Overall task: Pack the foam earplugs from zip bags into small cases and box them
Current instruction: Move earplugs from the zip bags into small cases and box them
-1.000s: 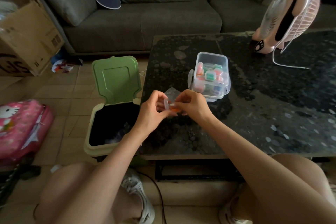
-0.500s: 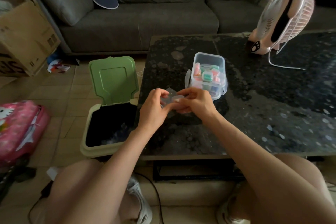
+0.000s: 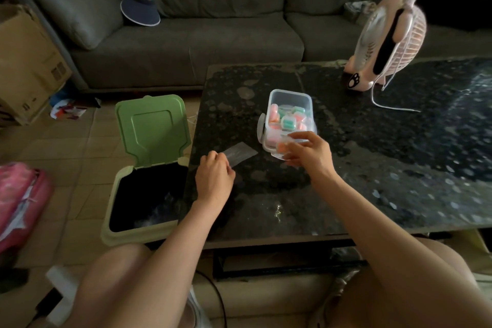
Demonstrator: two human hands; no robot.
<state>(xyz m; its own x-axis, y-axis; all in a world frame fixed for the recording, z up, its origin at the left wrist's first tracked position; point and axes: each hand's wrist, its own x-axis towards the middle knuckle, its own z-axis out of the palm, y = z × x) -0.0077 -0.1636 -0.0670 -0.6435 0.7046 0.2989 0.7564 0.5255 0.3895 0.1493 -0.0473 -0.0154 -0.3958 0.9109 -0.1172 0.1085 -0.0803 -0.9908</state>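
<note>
Taking the box (image 3: 290, 117) as the landmark and working outward from the person, the left hand (image 3: 214, 177) comes first, on the near left of the box over the dark surface (image 3: 372, 162); its fingers are curled shut on one corner of a clear zip bag (image 3: 239, 153), which juts toward the box and looks empty, though the plastic is too sheer to be sure. That bag is feather-light and limp, so a corner pinch is all it wants, and it will flutter or cling rather than drop cleanly. Left of it, well off the box on the floor, a bin (image 3: 145, 189) stands with its green lid up. The right hand (image 3: 310, 153) is at the near rim of the box, fingers loosely bent around a small case (image 3: 287, 146) with orange showing inside; motion blur hides exactly how the grip sits. Such a case should be light, stiff and rather slick, best taken across its short sides with thumb opposite fingers, and kept squeezed closed since a snap lid could pop. The foam plugs inside would be soft and springy, harmless if spilled but apt to roll. The box itself is clear, lidless here, already holding a heap of pink and green cases. Far beyond it, to the right, stands a pink fan (image 3: 386, 37)
</note>
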